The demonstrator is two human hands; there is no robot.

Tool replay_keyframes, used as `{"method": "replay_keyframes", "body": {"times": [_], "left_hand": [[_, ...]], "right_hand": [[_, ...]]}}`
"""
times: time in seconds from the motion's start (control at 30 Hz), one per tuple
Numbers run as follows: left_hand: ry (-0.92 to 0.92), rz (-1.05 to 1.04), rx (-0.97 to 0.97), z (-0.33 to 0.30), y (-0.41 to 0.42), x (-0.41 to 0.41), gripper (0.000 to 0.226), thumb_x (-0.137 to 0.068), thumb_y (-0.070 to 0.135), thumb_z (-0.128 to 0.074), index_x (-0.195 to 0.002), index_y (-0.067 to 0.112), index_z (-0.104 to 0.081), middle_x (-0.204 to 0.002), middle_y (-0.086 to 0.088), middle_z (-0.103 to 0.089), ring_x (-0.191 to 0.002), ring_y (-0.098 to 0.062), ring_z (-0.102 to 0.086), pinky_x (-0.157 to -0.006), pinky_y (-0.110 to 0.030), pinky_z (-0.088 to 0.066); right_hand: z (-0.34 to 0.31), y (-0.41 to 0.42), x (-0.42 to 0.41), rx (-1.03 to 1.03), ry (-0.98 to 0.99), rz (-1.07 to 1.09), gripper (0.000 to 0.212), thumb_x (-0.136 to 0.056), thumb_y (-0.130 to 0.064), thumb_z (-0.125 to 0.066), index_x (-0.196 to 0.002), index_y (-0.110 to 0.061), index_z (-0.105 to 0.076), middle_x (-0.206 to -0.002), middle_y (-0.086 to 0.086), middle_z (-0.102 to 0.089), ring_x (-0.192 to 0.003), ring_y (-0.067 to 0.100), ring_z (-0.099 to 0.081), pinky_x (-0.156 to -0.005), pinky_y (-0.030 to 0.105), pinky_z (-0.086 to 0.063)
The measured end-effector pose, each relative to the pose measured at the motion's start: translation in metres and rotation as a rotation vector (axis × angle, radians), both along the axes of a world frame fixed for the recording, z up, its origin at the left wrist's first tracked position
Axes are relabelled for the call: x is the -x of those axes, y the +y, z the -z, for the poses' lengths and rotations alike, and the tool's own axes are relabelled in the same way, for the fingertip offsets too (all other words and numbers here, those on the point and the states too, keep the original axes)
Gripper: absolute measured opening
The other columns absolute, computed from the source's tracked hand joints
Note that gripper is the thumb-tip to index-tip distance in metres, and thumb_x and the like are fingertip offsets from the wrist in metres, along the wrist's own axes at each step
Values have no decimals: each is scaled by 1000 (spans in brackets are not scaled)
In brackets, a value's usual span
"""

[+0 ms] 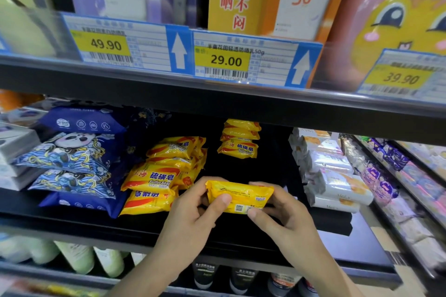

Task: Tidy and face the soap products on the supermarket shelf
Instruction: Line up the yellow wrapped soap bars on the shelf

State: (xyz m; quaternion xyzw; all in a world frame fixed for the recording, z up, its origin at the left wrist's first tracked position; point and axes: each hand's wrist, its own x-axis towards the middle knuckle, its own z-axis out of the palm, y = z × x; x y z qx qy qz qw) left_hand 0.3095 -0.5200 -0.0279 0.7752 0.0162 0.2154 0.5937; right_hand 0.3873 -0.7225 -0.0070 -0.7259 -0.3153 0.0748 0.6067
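Mid-facing: yellow plastic-wrapped soap bar [239, 196] pinched back-side-up between left hand [193, 214] and right hand [284, 214] before black shelf [241, 236]; next, likely flipping label forward.

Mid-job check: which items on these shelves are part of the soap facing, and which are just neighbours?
Job:
held yellow soap bar, gripped by left hand and right hand
front soap stack
rear soap stack

Neighbours:
blue panda packs
white packs
price tags
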Motion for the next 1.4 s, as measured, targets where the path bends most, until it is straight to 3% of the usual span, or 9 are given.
{"method": "replay_keyframes", "body": {"times": [0.17,0.3,0.5,0.63,0.73,0.87,1.07,1.23,1.4], "left_hand": [[41,-30,-27,2,-1,-2,53,-87,83,-55,-122,44,-64,-83,-5,-67,-74,-28,-63,-62,-47,-56],[72,-14,-42,1,-3,-1,57,-84,87,-53,-116,42,-64,-94,-12,-70,-78,-35,-61,-70,-59,-54],[37,-28,-67,-5,-5,1,53,-85,89,-46,-132,64,-42,-101,11,-70,-77,-12,-70,-63,-26,-55],[1,-22,-35,-9,-8,5,56,-94,70,-45,-147,64,-28,-116,22,-65,-92,-9,-74,-62,-30,-54],[-19,17,-26,-10,-7,7,60,-97,35,-44,-147,66,-30,-128,33,-55,-107,-7,-68,-73,-29,-60],[-40,98,-87,-10,-4,13,81,-89,5,-37,-155,51,-35,-152,20,-46,-139,-13,-51,-100,-35,-56],[-95,65,-213,-7,-3,9,93,-88,-17,-46,-152,50,-45,-163,22,-28,-150,-5,-35,-111,-34,-50],[-93,36,-293,-6,-5,8,88,-88,-8,-75,-145,54,-51,-164,23,-28,-153,-3,-29,-115,-37,-38],[-96,27,-327,-9,-6,9,70,-88,5,-81,-134,55,-61,-154,22,-44,-149,-10,-37,-114,-41,-40]], "right_hand": [[-1,0,1,-37,33,2,35,-94,-29,-73,-127,-41,-67,-120,1,-75,-113,22,-70,-98,35,-56],[-3,1,1,-110,103,19,41,-88,-32,-75,-128,-39,-65,-116,7,-75,-104,27,-72,-93,35,-59],[-3,0,-3,-197,202,82,49,-90,-27,-77,-136,-24,-60,-110,10,-78,-102,25,-75,-81,30,-61],[-2,1,-5,-226,259,113,60,-82,-30,-74,-138,-25,-57,-101,12,-79,-92,27,-77,-79,31,-62],[-2,2,-5,-228,271,130,64,-78,-34,-75,-138,-30,-55,-91,15,-78,-84,32,-77,-76,32,-62],[-4,4,-4,-201,273,132,62,-78,-37,-74,-136,-32,-56,-86,14,-78,-79,31,-77,-73,31,-62],[-4,4,-5,-211,304,157,59,-79,-37,-74,-135,-31,-59,-81,24,-74,-72,34,-76,-67,28,-60],[-2,3,-6,-177,299,147,58,-79,-42,-74,-135,-32,-60,-79,23,-74,-71,35,-76,-65,29,-60],[-1,3,-6,-124,279,115,57,-82,-43,-70,-136,-29,-60,-76,18,-75,-71,36,-76,-62,29,-60]]}}
